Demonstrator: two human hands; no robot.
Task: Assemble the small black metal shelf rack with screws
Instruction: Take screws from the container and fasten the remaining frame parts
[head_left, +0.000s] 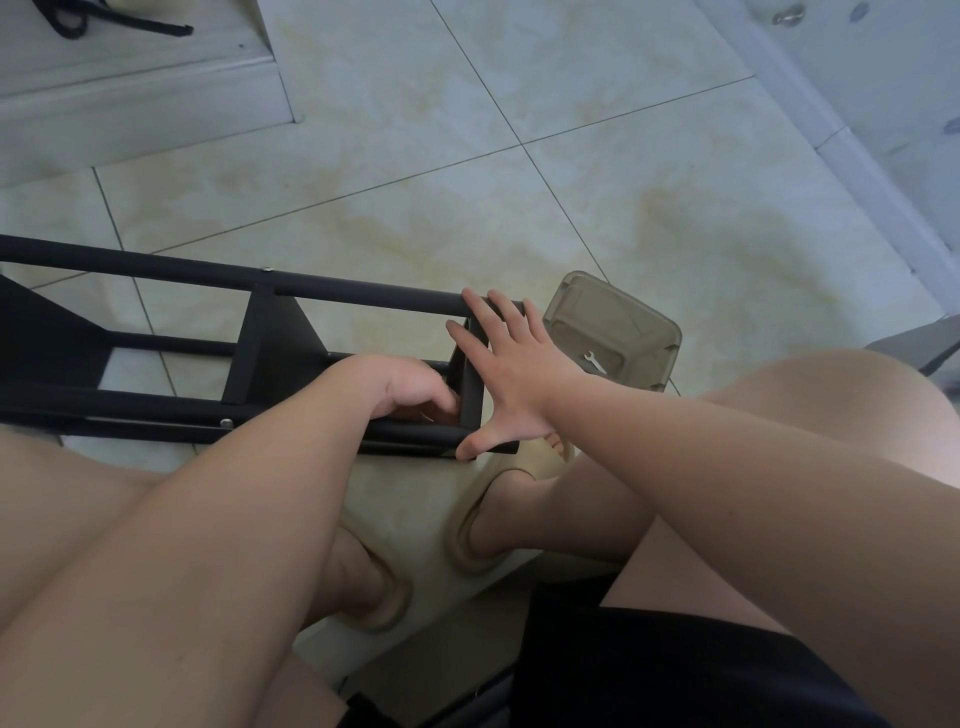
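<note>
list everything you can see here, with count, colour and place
rack: one, black metal, lying on its side on the floor, left of centre
screw heads: two visible, silver, on the rack's long bars
tray: one, translucent brown, on the floor just right of the rack's end
wrench: one, small, silver, inside the tray
floor: pale tiles with yellowish stains
cord: one, black, on the grey ledge at top left
slippers: two, beige, on the feet, bottom centre
left hand: curled, reaching inside the rack's end frame
right hand: fingers spread, pressed flat on the rack's end
</note>
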